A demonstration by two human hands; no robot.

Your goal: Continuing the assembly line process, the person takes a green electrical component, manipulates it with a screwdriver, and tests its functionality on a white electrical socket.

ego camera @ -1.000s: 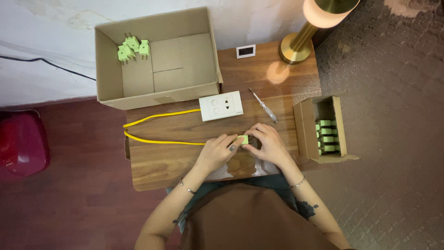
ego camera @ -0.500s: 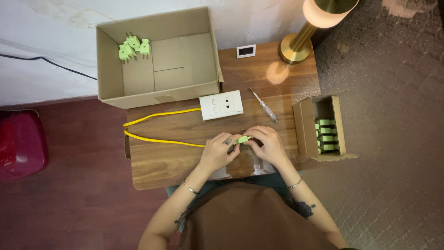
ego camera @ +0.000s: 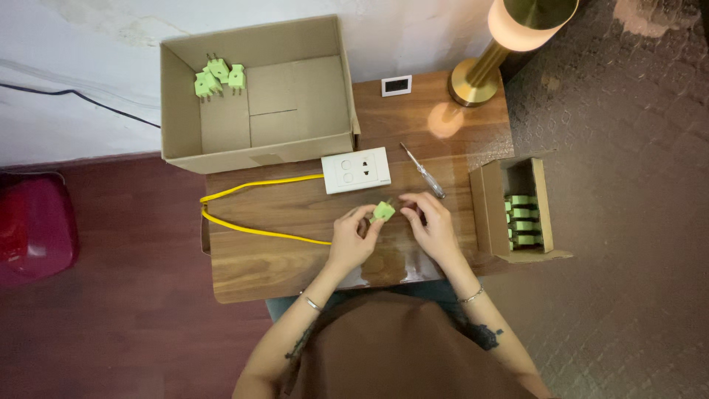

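A small green plug adapter [ego camera: 383, 211] is pinched in the fingertips of my left hand [ego camera: 354, 235], just above the wooden table [ego camera: 295, 258]. Beside it on the right, my right hand [ego camera: 432, 225] hovers with curled fingers close to the adapter; whether they touch it I cannot tell. A white socket plate [ego camera: 357, 170] with a yellow cable [ego camera: 251, 230] lies just beyond my hands. To the right of the plate rests a screwdriver [ego camera: 422, 170].
A large open cardboard box [ego camera: 255, 96] at the back left holds three green adapters [ego camera: 218, 76]. A small open box [ego camera: 517, 210] at the table's right edge holds several more. A brass lamp [ego camera: 502, 44] and a small white display [ego camera: 396, 86] stand at the back. A red object [ego camera: 33, 225] sits on the floor, left.
Both hands have lifted slightly away from my body. The green adapter now sits in my left fingertips, and my right hand has drawn a little apart from it.
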